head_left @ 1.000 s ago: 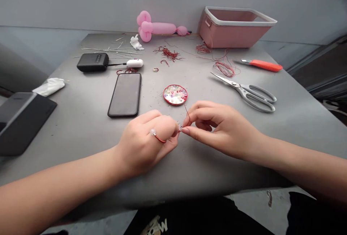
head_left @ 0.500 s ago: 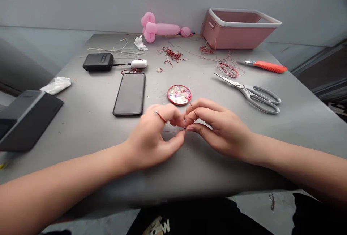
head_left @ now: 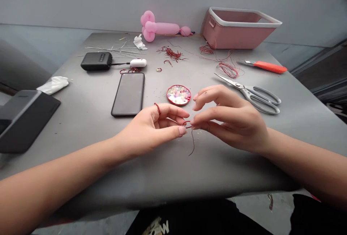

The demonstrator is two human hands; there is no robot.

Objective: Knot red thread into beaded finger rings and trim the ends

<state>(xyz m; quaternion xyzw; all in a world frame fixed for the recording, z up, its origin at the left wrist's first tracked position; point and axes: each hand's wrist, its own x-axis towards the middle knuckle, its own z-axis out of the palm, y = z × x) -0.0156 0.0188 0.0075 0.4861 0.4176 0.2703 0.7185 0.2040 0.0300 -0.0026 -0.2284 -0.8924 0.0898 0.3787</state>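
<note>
Between my hands is a small red cord loop [head_left: 187, 124], with a thin loose end hanging below it. My left hand [head_left: 154, 124] pinches the loop's left side between thumb and fingers; a red cord ring [head_left: 157, 109] circles its index finger. Thumb and index finger of my right hand [head_left: 230, 119] close on the loop's right side, while its other fingers are raised apart. Just beyond my fingertips sits a round red-rimmed dish [head_left: 179, 95] of pale and pink beads. Part of the loop is hidden behind the fingers.
Scissors [head_left: 252, 94] and an orange-handled cutter [head_left: 268, 66] lie right, near red cord coils [head_left: 229, 69]. Left are a phone [head_left: 128, 94], a black box-shaped device [head_left: 97, 61] and a dark stand [head_left: 29, 119]. A pink bin [head_left: 238, 34] and balloon [head_left: 166, 29] stand at the back.
My right hand has opened up and moved slightly right, its upper fingers lifted away. The red loop and its hanging end now show between the hands; the strand across the right fingers is gone.
</note>
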